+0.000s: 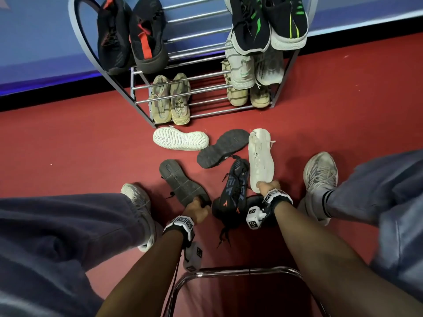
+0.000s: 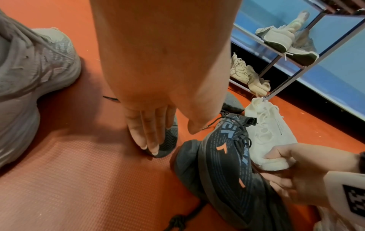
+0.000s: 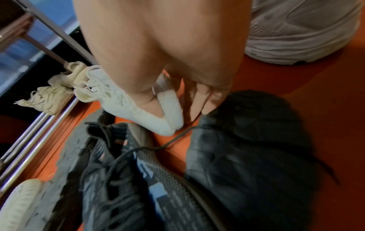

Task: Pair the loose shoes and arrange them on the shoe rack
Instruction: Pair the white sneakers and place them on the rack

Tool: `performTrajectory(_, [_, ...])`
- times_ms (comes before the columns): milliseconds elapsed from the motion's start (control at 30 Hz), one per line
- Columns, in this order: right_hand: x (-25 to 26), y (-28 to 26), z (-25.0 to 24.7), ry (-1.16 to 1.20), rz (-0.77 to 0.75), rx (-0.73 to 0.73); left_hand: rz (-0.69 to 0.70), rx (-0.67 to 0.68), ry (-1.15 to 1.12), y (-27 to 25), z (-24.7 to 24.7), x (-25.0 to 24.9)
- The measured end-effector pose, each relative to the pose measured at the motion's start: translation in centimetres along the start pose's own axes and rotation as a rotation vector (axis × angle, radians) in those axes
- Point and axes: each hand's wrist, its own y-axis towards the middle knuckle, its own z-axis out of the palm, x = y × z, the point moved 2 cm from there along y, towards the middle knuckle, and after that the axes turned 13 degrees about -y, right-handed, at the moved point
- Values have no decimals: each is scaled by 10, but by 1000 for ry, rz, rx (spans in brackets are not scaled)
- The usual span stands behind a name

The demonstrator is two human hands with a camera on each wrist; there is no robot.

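Several loose shoes lie on the red floor before the shoe rack [image 1: 219, 112]. My left hand [image 1: 198, 208] [image 2: 154, 134] grips the heel end of a dark grey shoe [image 1: 178, 179] [image 2: 169, 140] that lies sole-up. My right hand [image 1: 267, 187] [image 3: 177, 101] pinches the heel of a white knit shoe [image 1: 261, 156] [image 3: 118, 100] [image 2: 270, 132], thumb inside its collar. Between the hands lies a black-and-blue shoe [image 1: 237, 186] [image 2: 227, 156] with orange marks. A white shoe [image 1: 180, 138] and another dark shoe [image 1: 222, 148] lie sole-up nearer the rack.
The rack holds a black-red pair [image 1: 130, 35], a black-green pair [image 1: 267, 21], a beige pair [image 1: 170, 99] and pale pairs at the right [image 1: 251, 72]. My own feet [image 1: 139, 202] [image 1: 320, 172] flank the pile. A chrome chair frame [image 1: 240, 271] sits below my arms.
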Motion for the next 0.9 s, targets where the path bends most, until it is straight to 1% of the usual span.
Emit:
performTrajectory(67, [7,-6,3,92,-18,-56,5,-12,9,-1,-1,-6])
performTrajectory(167, [14,-3,9,288,-35,-78,51,-29,36,-10,-4,-21])
performTrajectory(233, [29,-12,9,406,-70,-39,118,-45,50,-17,-8,-35])
performTrajectory(300, [52,-34,2,489,-128,11,172,-61,26,-26,-14,-52])
performTrajectory(367, [72,-53,-8,475,-160,30,228,-81,-23,-36,-27,-75])
performTrajectory(433, [90,-71,-21,376,-176,42,324,-116,-52,-50,-49,-104])
performTrajectory(500, [113,-90,-39,176,-220,36,438,-152,-75,-67,-78,-136])
performTrajectory(567, [144,-109,-58,-32,-304,32,555,-193,-79,-90,-109,-169])
performTrajectory(600, [160,-120,-68,-147,-381,20,621,-216,-68,-104,-125,-185])
performTrajectory(667, [194,-149,-86,-445,-587,-30,738,-249,-28,-130,-157,-211])
performTrajectory(733, [221,-195,-105,-743,-811,-112,799,-277,49,-157,-187,-231])
performTrajectory(800, [241,-238,-122,-850,-1028,-131,827,-280,200,-185,-211,-244])
performTrajectory(867, [250,-269,-134,-863,-1219,-126,858,-248,339,-207,-226,-248])
performTrajectory(900, [250,-282,-137,-851,-1305,-113,863,-214,355,-214,-231,-245])
